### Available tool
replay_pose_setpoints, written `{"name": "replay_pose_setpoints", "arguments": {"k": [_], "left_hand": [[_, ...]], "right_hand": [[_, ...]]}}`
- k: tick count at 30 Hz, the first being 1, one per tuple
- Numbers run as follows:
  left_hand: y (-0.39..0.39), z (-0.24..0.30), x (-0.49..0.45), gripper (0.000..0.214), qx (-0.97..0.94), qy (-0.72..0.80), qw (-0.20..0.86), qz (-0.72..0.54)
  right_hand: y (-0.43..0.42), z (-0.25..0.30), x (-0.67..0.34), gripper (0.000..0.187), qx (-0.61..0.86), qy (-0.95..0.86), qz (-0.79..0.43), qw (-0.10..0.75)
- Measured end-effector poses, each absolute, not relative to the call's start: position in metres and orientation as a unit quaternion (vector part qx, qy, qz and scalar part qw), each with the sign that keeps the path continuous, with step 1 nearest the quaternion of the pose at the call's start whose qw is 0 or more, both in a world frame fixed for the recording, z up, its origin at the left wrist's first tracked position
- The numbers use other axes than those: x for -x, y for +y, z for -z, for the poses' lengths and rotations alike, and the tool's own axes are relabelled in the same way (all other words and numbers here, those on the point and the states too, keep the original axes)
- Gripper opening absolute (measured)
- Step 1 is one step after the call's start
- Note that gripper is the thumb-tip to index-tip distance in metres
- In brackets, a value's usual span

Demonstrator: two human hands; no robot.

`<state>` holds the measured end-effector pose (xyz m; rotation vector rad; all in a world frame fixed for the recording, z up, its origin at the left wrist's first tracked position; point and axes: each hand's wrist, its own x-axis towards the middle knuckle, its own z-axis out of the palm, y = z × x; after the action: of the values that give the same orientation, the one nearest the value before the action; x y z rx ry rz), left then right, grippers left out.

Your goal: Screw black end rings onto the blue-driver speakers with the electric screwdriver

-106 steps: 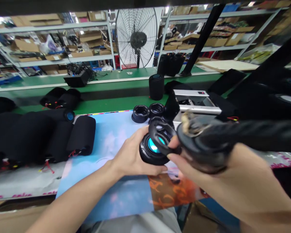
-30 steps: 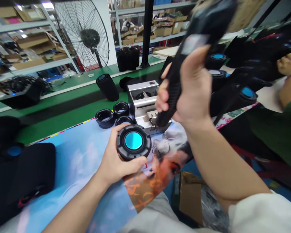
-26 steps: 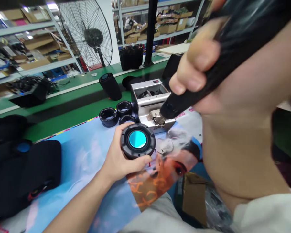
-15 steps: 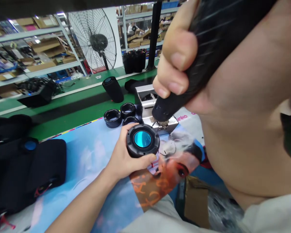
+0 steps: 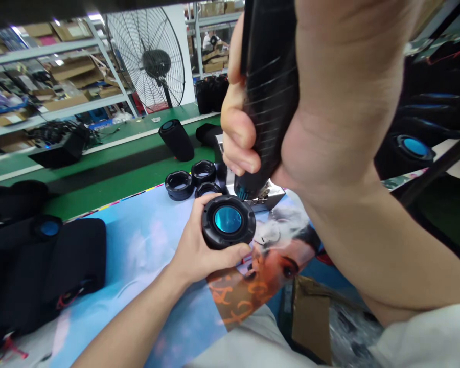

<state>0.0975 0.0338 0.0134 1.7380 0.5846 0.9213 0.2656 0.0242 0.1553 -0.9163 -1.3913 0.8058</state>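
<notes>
My left hand [image 5: 197, 250] grips a round black speaker [image 5: 228, 220] with a shiny blue centre, thumb on the near side and fingers round the far left. In my right hand [image 5: 239, 130] is a thick black electric screwdriver [image 5: 272, 97], held nearly upright. Its lower end is at the far right rim of the speaker; whether the tip touches cannot be made out. Just behind is a silver metal box [image 5: 274, 200], partly covered by the hand and screwdriver. Several black rings [image 5: 178, 185] stand to the left of it.
Black fabric-covered cases [image 5: 76, 250] lie at the left on the printed sheet [image 5: 138, 240]. A black cylindrical speaker [image 5: 176, 140] stands on the green bench [image 5: 138, 168]. More speakers [image 5: 414, 148] are at the right. A cardboard box [image 5: 310, 322] sits below; a large fan [image 5: 157, 64] stands behind.
My right hand has swung the screwdriver left and more upright, moving its lower end from over the metal box to the speaker's rim. The left hand and speaker have barely shifted.
</notes>
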Motion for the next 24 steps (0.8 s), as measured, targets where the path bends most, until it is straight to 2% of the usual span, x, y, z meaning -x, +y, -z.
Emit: {"name": "replay_pose_setpoints", "arguments": {"k": [12, 18, 24], "left_hand": [[0.04, -0.011, -0.096, 0.088, -0.716, 0.242, 0.537, -0.375], [0.041, -0.008, -0.095, 0.086, -0.712, 0.239, 0.538, -0.382], [0.043, -0.007, -0.096, 0.083, -0.709, 0.224, 0.541, -0.392]], "right_hand": [[0.025, -0.129, -0.31, 0.073, 0.544, -0.538, -0.316, 0.561], [0.034, -0.099, -0.309, 0.064, 0.486, -0.468, -0.235, 0.7], [0.045, -0.091, -0.303, 0.061, 0.398, -0.437, -0.268, 0.76]]}}
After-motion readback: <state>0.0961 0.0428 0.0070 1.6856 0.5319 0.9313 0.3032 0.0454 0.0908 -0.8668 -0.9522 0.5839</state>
